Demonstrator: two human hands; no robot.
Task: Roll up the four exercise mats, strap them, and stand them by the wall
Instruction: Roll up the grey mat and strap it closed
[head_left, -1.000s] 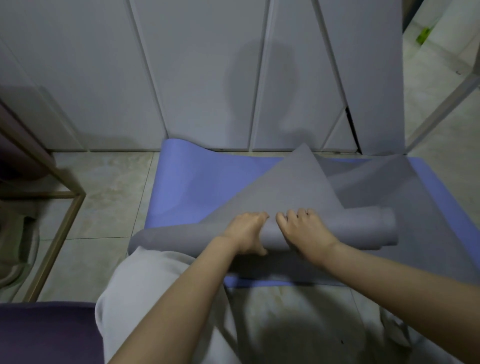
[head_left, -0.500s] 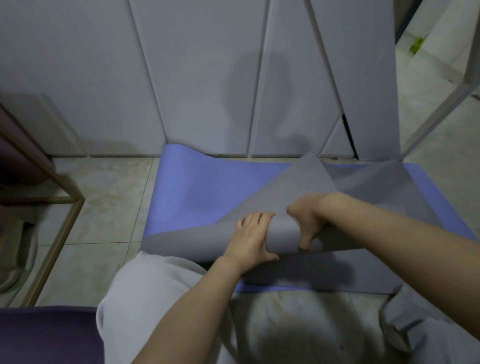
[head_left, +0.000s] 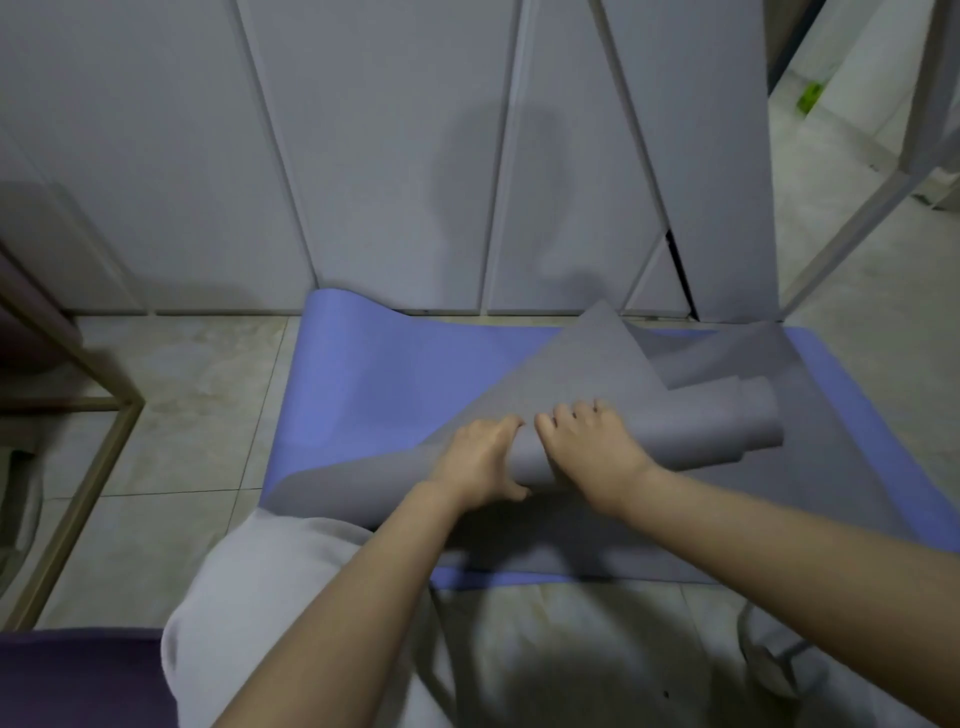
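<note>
A grey exercise mat lies partly rolled on top of a flat blue mat on the floor. The roll runs askew, with its open end pointing right. My left hand grips the roll from the left, thumb underneath. My right hand curls over the top of the roll right beside it. A loose grey flap rises behind the hands toward the wall. A purple mat shows at the bottom left corner.
White wall panels stand close behind the mats. A metal-framed piece of furniture stands at the left. My knee in light trousers is against the near edge of the grey mat. Tiled floor opens at the right.
My right hand came off the far side of the roll and now lies over its top beside the left hand. The roll has moved slightly away from me.
</note>
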